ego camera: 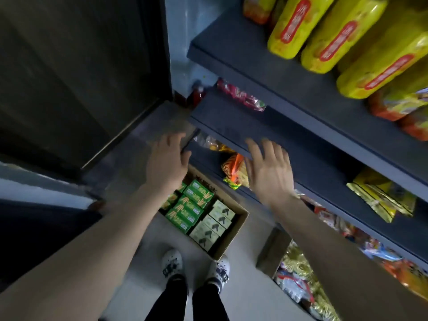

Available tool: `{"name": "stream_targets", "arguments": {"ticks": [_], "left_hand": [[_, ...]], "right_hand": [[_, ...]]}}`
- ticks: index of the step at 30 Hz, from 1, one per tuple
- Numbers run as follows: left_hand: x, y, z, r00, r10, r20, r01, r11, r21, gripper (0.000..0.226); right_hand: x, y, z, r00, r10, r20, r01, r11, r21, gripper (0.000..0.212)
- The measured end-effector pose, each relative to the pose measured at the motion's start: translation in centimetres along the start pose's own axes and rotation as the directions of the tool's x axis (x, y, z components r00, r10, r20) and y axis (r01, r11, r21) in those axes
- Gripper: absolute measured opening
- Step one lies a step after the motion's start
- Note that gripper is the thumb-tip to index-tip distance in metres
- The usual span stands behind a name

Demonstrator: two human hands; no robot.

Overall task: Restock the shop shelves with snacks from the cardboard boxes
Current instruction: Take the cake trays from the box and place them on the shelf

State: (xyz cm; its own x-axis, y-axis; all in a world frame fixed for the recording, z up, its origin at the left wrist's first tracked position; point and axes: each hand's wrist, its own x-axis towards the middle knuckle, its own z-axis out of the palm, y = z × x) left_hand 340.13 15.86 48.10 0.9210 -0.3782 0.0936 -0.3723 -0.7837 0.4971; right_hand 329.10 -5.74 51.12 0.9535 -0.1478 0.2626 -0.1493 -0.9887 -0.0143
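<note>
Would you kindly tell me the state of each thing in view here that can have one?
left hand: open, holding nothing.
right hand: open, holding nothing.
cardboard box: open on the floor, holding green cartons and pale cartons.
second cardboard box: open, foil packets inside.
yellow packets: lying side by side on the top shelf.
orange snack bag: lying at a lower shelf's edge.

Matt cardboard box [234, 237], glossy plastic packets [333, 38]
</note>
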Motion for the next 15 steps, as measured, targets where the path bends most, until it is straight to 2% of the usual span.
{"name": "stream_targets", "arguments": {"ticks": [6,15], "left_hand": [[-6.3,-7.7,12.3,0.972,-0.101,0.211,0.091,0.994,0.060,0.044],[-12.4,-15.7,25.9,0.897,-0.227,0.378,0.199,0.973,0.112,0.047]], "right_hand": [[-6.4,0.1,13.4,0.959,0.075,0.275,-0.099,0.992,0.076,0.046],[-13.3,-0.4,29.6,0.875,0.072,0.479,-0.140,0.984,0.107,0.045]]}}
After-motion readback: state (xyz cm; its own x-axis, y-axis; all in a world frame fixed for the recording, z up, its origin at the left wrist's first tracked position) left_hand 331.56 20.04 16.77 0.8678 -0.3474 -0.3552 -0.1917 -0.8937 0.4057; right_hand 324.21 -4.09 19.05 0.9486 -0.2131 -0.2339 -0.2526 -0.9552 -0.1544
